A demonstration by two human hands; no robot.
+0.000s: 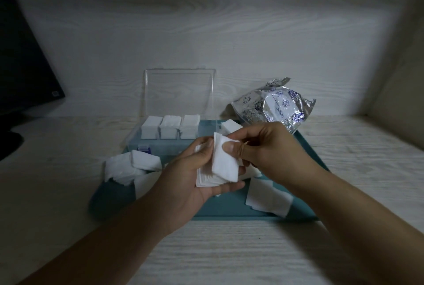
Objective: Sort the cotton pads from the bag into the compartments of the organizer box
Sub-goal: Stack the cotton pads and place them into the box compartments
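- Cotton pads [212,175]: a stack lies in your left hand [195,177], fingers curled under it, above the teal tray [305,154].
- Right hand [263,147]: thumb and fingers pinch the top pad [226,163], tilted upright.
- Step: squaring a stack; next, seat it in the organizer box [169,133], whose right compartment appears unfilled.
- Bag [275,106]: behind, on the surface.

"Content:" printed on the silver bag [278,103]

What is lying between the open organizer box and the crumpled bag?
In the head view, a small stack of white cotton pads lies between the organizer box and the silver bag, on the teal tray.
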